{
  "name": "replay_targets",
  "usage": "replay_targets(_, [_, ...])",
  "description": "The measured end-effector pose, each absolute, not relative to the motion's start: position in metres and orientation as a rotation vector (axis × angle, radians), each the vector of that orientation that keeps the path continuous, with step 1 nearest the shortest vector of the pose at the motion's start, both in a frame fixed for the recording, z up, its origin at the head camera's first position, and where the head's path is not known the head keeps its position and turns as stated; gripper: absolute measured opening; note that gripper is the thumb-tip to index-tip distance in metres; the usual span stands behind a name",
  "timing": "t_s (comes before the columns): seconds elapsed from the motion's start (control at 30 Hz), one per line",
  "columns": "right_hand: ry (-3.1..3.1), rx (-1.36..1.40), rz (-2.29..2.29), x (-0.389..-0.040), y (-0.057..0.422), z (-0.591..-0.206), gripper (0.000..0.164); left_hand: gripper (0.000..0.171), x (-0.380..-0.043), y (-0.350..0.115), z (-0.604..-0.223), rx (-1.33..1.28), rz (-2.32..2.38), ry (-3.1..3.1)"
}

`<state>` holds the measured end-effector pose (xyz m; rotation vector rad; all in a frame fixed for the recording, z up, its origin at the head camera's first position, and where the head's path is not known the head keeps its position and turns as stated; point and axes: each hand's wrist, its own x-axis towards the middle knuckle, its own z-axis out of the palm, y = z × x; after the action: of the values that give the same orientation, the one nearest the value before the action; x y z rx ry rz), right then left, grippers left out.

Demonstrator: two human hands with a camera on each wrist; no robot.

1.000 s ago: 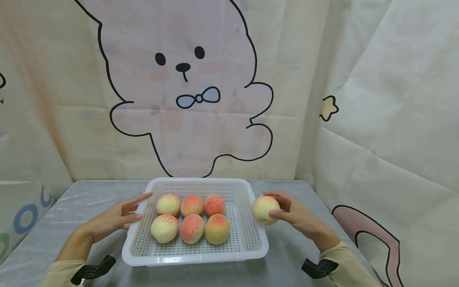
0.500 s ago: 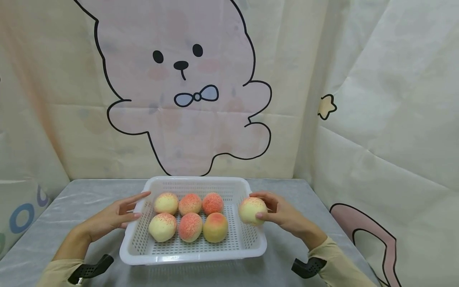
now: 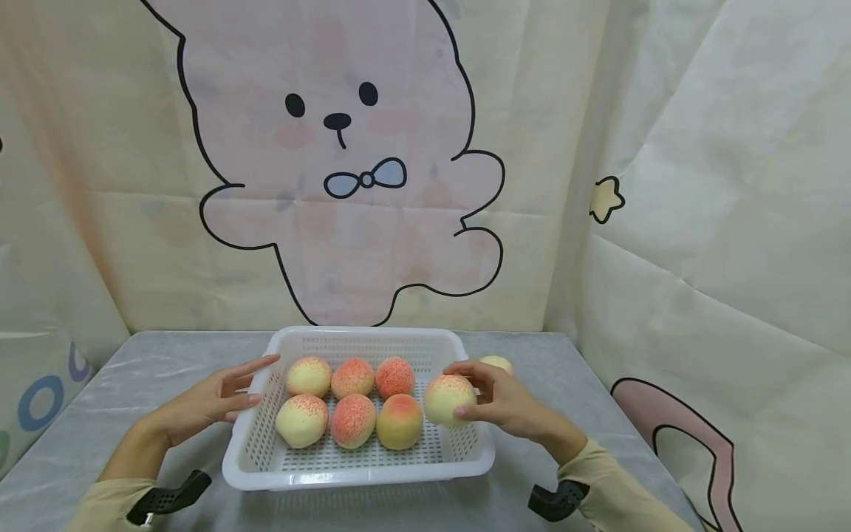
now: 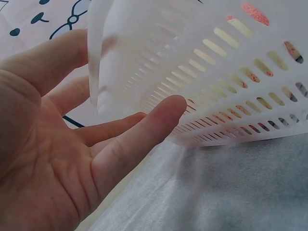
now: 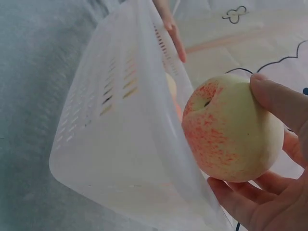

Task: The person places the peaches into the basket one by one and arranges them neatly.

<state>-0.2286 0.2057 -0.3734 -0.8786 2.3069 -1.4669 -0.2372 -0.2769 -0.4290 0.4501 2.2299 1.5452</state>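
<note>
My right hand (image 3: 495, 399) holds a pale yellow peach (image 3: 449, 400) with red flecks, thumb on one side and fingertips on the other. The peach hangs over the right end of a white perforated plastic basket (image 3: 352, 480). In the right wrist view this peach (image 5: 233, 127) appears beside the basket's rim. Two rows of peaches (image 3: 353, 422), yellow to red, lie in the basket. At the basket's left end rests my left hand (image 3: 199, 406), its fingers mostly straight against the rim. The left wrist view shows the thumb (image 4: 159, 120) by the slotted outer wall.
Another pale peach (image 3: 497, 363) lies on the grey cloth-covered table (image 3: 193, 347) to the right of the basket, partly hidden behind my right hand. A printed curtain (image 3: 372, 244) stands along the table's back edge, with more curtain at both sides.
My right hand has moved left with the peach, from outside the basket's right rim to over its inside. A peach on the table behind that hand has come into view. My left hand stays put.
</note>
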Motion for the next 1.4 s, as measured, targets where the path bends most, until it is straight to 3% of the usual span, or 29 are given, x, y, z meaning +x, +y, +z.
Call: replay_targets(1.4, [2.442,-1.038,-0.725,-0.222,0.168,-0.372,0.046,0.067,-0.237,-0.277,-0.429,0.437,1.53,2.238])
